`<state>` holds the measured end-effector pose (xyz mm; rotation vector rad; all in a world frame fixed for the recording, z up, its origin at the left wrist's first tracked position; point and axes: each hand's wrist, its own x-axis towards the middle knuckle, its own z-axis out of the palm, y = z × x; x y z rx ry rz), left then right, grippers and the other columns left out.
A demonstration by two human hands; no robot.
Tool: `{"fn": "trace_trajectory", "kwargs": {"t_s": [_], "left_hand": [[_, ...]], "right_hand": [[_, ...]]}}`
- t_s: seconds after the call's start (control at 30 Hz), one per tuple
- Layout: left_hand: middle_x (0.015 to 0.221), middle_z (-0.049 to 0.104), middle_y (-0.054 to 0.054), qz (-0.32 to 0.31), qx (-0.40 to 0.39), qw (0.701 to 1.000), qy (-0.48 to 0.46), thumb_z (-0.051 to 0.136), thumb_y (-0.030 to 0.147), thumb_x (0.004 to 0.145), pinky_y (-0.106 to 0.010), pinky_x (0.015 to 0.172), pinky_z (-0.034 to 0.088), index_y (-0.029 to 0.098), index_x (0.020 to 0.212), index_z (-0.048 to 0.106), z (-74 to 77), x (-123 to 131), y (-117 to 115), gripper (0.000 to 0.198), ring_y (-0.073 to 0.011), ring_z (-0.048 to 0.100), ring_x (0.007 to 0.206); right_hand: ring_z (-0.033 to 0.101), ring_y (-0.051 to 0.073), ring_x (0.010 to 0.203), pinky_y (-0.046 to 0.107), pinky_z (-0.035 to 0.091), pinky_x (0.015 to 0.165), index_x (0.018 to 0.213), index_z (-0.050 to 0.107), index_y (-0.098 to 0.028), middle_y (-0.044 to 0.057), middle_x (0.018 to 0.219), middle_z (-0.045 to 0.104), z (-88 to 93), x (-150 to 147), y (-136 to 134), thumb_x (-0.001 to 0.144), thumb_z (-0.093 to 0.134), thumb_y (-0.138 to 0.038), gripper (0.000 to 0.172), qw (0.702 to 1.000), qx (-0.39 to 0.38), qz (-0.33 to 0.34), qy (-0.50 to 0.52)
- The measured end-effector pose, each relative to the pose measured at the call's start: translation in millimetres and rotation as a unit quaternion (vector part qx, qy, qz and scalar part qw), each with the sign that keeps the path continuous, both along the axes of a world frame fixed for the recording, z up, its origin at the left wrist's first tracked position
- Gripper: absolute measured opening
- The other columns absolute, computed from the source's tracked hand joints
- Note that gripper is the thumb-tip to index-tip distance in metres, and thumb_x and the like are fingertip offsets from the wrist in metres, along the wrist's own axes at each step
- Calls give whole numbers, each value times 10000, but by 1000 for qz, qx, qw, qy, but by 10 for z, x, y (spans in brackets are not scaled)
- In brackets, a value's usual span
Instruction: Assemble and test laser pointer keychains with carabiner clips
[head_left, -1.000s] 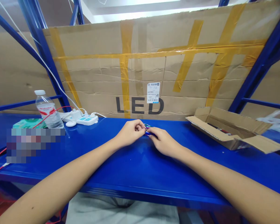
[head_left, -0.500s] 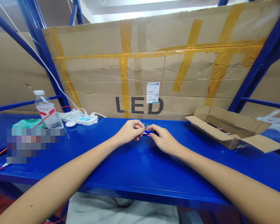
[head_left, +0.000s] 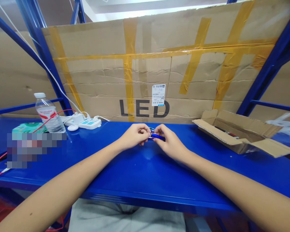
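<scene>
Between my two hands, near the back middle of the blue table, is a small shiny blue and purple object [head_left: 157, 137]; its exact shape is too small to tell. My left hand [head_left: 136, 136] has its fingers curled together at the object's left end. On the other side, my right hand [head_left: 168, 140] is bent round the right end, with thumb and fingertips at the object. Greenish shiny parts show just above it, between the fingertips.
An open cardboard box [head_left: 239, 132] with thin items inside stands at the right. To the left are a water bottle [head_left: 49, 114], a white power strip [head_left: 89, 123], a green packet [head_left: 29, 128] and red cables. A large cardboard sheet [head_left: 106, 80] rises behind the blue table [head_left: 140, 174].
The fingers of my right hand have lifted and arched slightly, showing more of the blue object. My left hand has hardly moved.
</scene>
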<state>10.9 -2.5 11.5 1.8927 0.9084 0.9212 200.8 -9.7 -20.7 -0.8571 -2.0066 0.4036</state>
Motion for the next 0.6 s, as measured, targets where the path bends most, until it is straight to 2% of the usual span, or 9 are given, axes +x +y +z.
{"fn": "trace_trajectory", "kwargs": {"t_s": [0.1, 0.3, 0.6], "left_hand": [[546, 560, 46, -7, 8, 1000, -2, 588, 195, 769, -200, 461, 426, 136, 795, 572, -2, 2, -11, 66, -73, 512, 438], [536, 557, 52, -13, 14, 1000, 5, 609, 201, 752, -199, 465, 422, 142, 793, 573, -23, -20, 2, 80, -73, 512, 442], [536, 553, 53, -17, 19, 999, 24, 616, 213, 753, -203, 472, 416, 146, 786, 572, -31, -15, -19, 87, -77, 506, 453]], "right_hand": [[539, 184, 835, 331, 445, 765, 867, 509, -206, 47, 900, 575, 16, 23, 1, 831, 545, -141, 83, 999, 42, -12, -24], [545, 187, 830, 325, 442, 746, 881, 560, -202, 53, 891, 586, 37, 39, -9, 861, 558, -156, 50, 997, 73, 6, -25], [583, 196, 870, 336, 455, 789, 940, 622, -196, 73, 911, 630, 34, 43, -35, 919, 503, -168, 124, 995, 84, 22, -48]]}}
